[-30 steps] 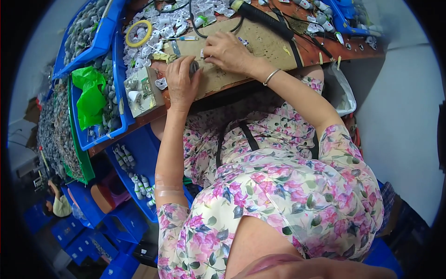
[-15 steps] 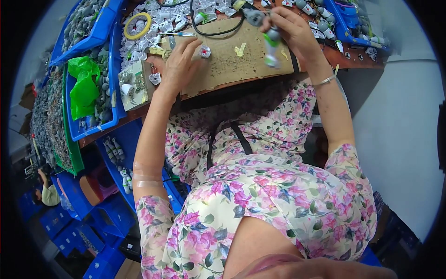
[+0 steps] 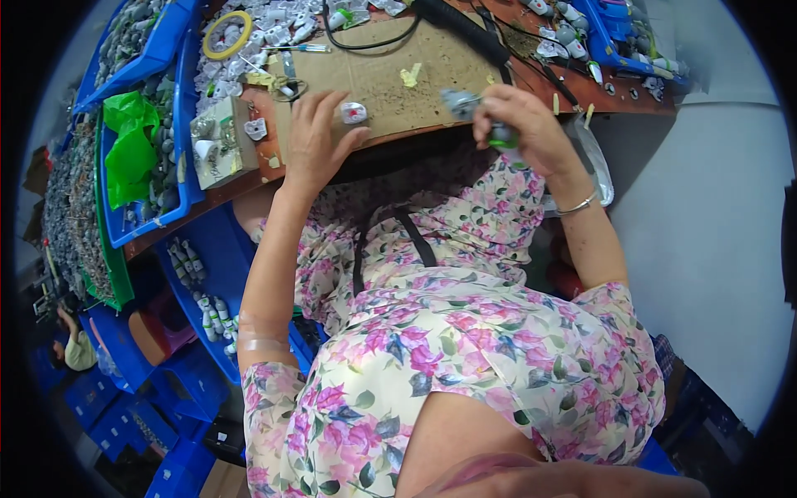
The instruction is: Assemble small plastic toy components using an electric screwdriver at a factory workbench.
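A brown cardboard sheet (image 3: 390, 83) covers the middle of the wooden surface (image 3: 631, 95) along the top of the frame, its face dotted with crumbs and scraps. The left hand (image 3: 311, 141) lies spread flat on the near edge of that sheet, fingers open, its fingertips just beside a small white part with a red spot (image 3: 354, 112). The right hand (image 3: 523, 124), right of centre, is raised off the surface and closed round a small grey and green tool (image 3: 477, 116), its grey tip poking out to the left. A black cable (image 3: 369, 37) loops across the top of the sheet. In the upper left sit a yellow tape roll (image 3: 226, 33) among a heap of small white parts (image 3: 266, 25), and blue bins (image 3: 149, 58) packed with grey pieces, one holding a green plastic bag (image 3: 129, 149). More blue crates (image 3: 141, 407) stand on the floor at lower left. A pale grey floor (image 3: 714, 249) fills the right side.
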`<action>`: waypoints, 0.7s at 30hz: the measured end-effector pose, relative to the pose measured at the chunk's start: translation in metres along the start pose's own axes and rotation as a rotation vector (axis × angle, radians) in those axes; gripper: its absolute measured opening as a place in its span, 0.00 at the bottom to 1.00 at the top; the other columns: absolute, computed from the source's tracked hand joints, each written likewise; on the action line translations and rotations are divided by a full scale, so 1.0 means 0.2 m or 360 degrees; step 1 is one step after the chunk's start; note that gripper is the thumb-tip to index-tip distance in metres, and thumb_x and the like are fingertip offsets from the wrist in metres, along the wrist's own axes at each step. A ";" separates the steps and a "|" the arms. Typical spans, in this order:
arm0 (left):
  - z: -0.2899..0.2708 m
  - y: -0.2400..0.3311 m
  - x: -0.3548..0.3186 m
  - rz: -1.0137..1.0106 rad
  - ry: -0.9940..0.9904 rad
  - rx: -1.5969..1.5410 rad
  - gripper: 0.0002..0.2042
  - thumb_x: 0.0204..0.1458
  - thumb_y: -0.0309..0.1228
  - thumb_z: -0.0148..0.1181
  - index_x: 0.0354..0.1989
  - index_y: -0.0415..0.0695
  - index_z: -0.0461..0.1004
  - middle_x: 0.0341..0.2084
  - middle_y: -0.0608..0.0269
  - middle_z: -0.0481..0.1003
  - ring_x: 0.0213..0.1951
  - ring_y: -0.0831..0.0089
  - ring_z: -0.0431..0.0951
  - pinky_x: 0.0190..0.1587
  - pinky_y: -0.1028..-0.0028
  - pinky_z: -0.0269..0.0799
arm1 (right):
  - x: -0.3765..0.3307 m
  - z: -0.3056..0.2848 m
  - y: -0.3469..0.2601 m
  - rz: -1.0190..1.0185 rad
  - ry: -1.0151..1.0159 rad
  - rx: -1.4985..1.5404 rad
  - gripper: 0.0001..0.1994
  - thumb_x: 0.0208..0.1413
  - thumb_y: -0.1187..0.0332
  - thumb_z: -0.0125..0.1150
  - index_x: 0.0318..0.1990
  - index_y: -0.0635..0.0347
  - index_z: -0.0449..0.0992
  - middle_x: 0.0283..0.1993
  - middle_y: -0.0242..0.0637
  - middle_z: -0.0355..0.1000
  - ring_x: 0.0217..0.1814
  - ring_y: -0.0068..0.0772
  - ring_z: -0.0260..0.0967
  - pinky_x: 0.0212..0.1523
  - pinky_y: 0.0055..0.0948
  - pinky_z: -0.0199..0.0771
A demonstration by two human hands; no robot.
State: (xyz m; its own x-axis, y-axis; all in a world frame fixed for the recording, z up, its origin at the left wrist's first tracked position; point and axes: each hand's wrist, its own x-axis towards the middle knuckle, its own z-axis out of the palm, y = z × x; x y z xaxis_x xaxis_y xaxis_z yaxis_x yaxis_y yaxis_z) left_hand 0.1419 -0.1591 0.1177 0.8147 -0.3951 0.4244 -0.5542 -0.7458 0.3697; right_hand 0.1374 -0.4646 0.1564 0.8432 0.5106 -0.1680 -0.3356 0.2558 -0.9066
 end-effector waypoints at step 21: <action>0.10 0.26 -0.14 -0.0101 0.0077 -0.0927 0.07 0.47 0.26 0.58 0.34 0.39 0.72 0.30 0.55 0.73 0.35 0.59 0.75 0.37 0.69 0.71 | 0.08 0.21 0.19 0.0744 -0.0303 0.0259 0.14 0.60 0.61 0.50 0.34 0.65 0.71 0.27 0.38 0.70 0.29 0.30 0.71 0.27 0.30 0.75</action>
State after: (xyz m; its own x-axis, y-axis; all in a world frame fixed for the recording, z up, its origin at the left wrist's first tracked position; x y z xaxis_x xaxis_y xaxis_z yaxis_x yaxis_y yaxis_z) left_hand 0.0937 -0.1978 0.1083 0.8484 -0.3240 0.4187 -0.5180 -0.3443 0.7830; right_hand 0.1202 -0.4115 0.1357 0.5019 0.7370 -0.4528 -0.7310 0.0816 -0.6775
